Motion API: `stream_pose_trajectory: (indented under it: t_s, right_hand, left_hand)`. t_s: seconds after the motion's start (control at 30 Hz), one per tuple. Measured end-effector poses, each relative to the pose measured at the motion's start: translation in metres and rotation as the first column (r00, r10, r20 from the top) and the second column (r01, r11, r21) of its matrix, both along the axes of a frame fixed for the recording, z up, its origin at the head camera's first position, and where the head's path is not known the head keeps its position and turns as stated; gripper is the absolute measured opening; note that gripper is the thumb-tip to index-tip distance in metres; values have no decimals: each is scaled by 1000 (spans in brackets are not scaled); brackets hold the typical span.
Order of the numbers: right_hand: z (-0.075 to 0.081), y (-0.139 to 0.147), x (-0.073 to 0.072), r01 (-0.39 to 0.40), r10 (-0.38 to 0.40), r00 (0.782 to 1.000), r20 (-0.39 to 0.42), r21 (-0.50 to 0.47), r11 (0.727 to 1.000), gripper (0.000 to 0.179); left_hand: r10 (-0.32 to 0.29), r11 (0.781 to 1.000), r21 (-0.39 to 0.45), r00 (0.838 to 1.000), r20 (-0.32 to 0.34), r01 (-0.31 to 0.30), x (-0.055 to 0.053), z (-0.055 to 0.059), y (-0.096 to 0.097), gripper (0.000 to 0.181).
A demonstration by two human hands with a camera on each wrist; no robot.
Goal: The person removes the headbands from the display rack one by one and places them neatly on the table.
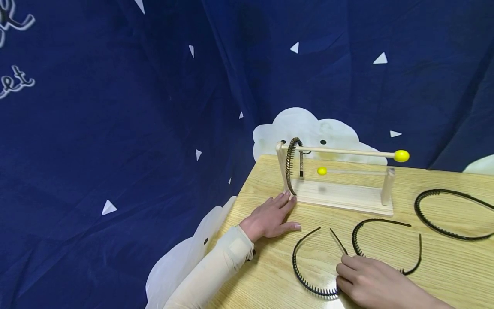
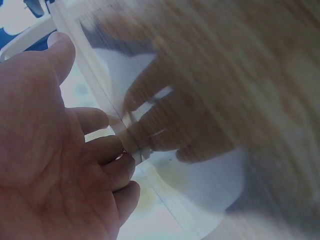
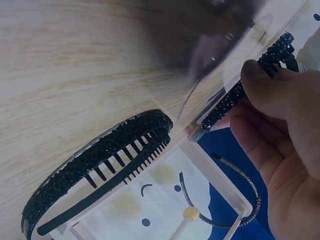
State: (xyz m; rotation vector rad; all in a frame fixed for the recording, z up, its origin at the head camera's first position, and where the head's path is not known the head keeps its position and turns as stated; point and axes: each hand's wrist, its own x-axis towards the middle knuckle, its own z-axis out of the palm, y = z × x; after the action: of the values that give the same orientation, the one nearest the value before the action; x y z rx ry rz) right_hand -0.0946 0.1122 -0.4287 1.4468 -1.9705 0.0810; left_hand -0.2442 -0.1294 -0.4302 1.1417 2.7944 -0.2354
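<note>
A wooden stand point(image 1: 339, 197) with two rods at different heights stands at the far side of the table. My left hand point(image 1: 268, 216) lies palm down with its fingers stretched out, fingertips at the near left corner of the stand's base. Over the upper rod, near its post, hangs a brown-gold toothed headband point(image 1: 289, 165). Nearer to me, my right hand point(image 1: 370, 281) pinches a black toothed headband point(image 1: 295, 262) on its right side, thumb over its sparkly band point(image 3: 225, 107) in the right wrist view. Just beyond that hand lies a second black headband point(image 1: 356, 238), partly hidden by it.
Farther right on the wooden table point(image 1: 455, 266) is a third black headband point(image 1: 418, 210). Yellow knobs tip the upper rod point(image 1: 359, 152) and the lower rod point(image 1: 355, 172). A dark blue curtain point(image 1: 154, 107) with white triangles and clouds hangs behind and left of the table.
</note>
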Motion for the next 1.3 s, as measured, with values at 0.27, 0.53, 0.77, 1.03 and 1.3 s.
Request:
stream_pose_trajectory:
  t_s: [0.27, 0.53, 0.77, 1.03, 1.3]
  right_hand:
    - [-7, -1, -3, 17, -17, 1000, 2, 16, 1000, 14]
    - [-10, -2, -2, 28, -29, 999, 22, 27, 999, 13]
    - [-14, -2, -2, 39, -40, 999, 33, 37, 999, 12]
    - [-17, -1, -1, 40, -43, 998, 43, 53, 998, 11]
    - [-15, -1, 0, 59, -62, 996, 58, 53, 997, 10]
  left_hand:
    - [-3, 1000, 0, 1000, -6, 3, 0, -1, 0, 85]
    - [3, 1000, -12, 1000, -2, -3, -1, -1, 1, 85]
    - [5, 1000, 1, 1000, 6, -5, -1, -1, 0, 85]
    - [1, 1000, 12, 1000, 6, -1, -1, 0, -1, 84]
    - [-1, 1000, 14, 1000, 5, 1, 0, 1, 0, 84]
